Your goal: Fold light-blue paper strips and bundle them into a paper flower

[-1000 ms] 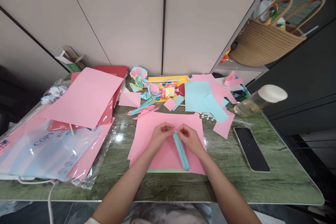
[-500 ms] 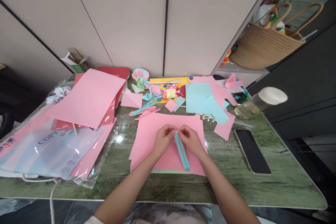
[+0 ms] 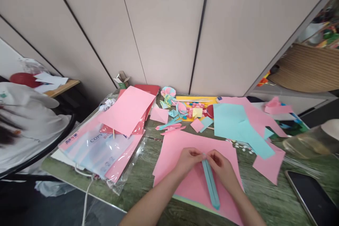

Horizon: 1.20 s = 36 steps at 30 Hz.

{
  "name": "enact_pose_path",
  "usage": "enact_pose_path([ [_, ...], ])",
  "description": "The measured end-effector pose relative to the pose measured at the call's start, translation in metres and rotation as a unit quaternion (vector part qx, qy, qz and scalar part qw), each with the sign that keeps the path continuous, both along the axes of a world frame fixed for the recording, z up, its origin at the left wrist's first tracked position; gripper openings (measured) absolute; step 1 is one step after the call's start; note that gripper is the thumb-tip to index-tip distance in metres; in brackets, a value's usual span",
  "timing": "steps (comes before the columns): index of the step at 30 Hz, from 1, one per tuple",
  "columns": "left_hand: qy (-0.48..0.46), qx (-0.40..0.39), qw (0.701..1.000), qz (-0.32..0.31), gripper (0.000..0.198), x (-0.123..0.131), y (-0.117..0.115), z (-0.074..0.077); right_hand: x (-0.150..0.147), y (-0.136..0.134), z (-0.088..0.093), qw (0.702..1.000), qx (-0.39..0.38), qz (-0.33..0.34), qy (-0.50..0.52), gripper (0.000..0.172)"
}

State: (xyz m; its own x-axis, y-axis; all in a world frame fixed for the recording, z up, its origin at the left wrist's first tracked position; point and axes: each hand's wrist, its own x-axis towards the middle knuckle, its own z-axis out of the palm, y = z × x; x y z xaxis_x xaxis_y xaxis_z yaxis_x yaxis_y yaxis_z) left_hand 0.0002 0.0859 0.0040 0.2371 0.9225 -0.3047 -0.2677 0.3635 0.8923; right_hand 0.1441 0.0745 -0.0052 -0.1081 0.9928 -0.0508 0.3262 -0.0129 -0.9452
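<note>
A long, narrow folded strip of light blue paper (image 3: 211, 184) lies on a large pink sheet (image 3: 182, 148) on the green marbled table (image 3: 137, 183). My left hand (image 3: 187, 160) and my right hand (image 3: 224, 167) meet at the strip's far end. The fingertips of both hands are pinched on that end. The strip's near end points toward me and rests on the pink sheet.
A plastic pack of copy paper (image 3: 92, 146) with pink sheets (image 3: 127, 109) on it lies at left. Paper scraps and folded pieces (image 3: 174, 107), light blue sheets (image 3: 235, 123), a phone (image 3: 312, 194) and a lidded jar (image 3: 312, 141) lie around. A person sits at far left (image 3: 23, 123).
The view has swung to the left and tilted up, bringing a seated person at the far left into sight. Both hands stay pinched on the blue strip's far end.
</note>
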Motion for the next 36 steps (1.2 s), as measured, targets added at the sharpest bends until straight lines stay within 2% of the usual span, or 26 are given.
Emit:
enact_pose_path([
  [9,-0.006,0.002,1.000,0.027,0.013,0.000,0.000,-0.001,-0.004,-0.004,0.014,0.999,-0.019,0.033,-0.019,0.022],
  [13,0.005,0.024,1.000,0.010,0.013,0.001,0.001,-0.001,-0.003,-0.003,0.015,0.999,-0.015,0.043,-0.015,0.023],
  [21,-0.009,0.039,0.999,-0.011,0.021,0.001,-0.002,0.004,0.001,0.000,0.008,1.000,-0.001,-0.002,0.000,0.023],
  [30,-0.017,0.043,0.998,-0.044,0.019,-0.002,-0.003,0.006,-0.001,-0.003,0.023,0.996,-0.026,0.049,0.071,0.021],
  [36,-0.016,0.041,0.998,-0.043,0.016,-0.001,-0.002,0.006,0.000,0.000,0.019,0.998,-0.020,0.031,0.055,0.022],
])
